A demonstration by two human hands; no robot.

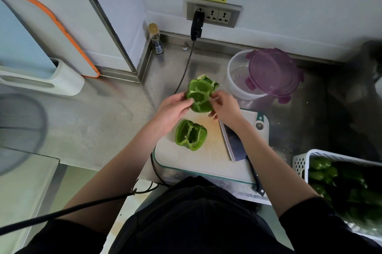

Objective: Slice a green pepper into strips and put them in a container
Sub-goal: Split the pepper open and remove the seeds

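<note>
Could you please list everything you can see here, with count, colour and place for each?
pepper halves: 2, green, one cut side up on the board, one held above its far end
board: 1, pale, counter in front of the person
knife: 1, steel blade with black handle, right side of board
container: 1, clear, behind the board
lid: 1, purple, tilted on the container
basket: 1, white, right edge, holding green peppers
bottle: 1, clear, back corner
socket strip: 1, grey, wall, black plug in it
left hand: holds the raised half
right hand: pinches inside that half
</note>
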